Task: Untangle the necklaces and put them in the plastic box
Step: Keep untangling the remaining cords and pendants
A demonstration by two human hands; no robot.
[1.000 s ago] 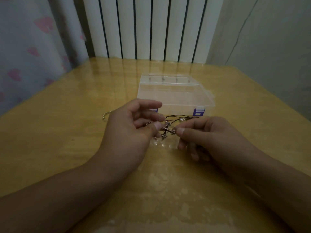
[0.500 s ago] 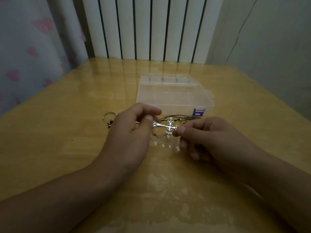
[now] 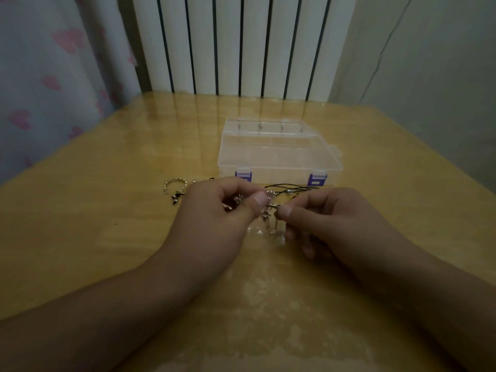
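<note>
Left hand (image 3: 214, 218) and right hand (image 3: 332, 218) each pinched a silvery ornate cross pendant (image 3: 269, 208) on black cords (image 3: 292, 187); beyond them sat a clear, closed plastic box (image 3: 279, 151) with purple latches.

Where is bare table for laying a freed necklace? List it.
Bare: the table left of the left hand, below the ring; also right of the right hand. Crowded: between the hands and the plastic box, where black cords lie.
</note>
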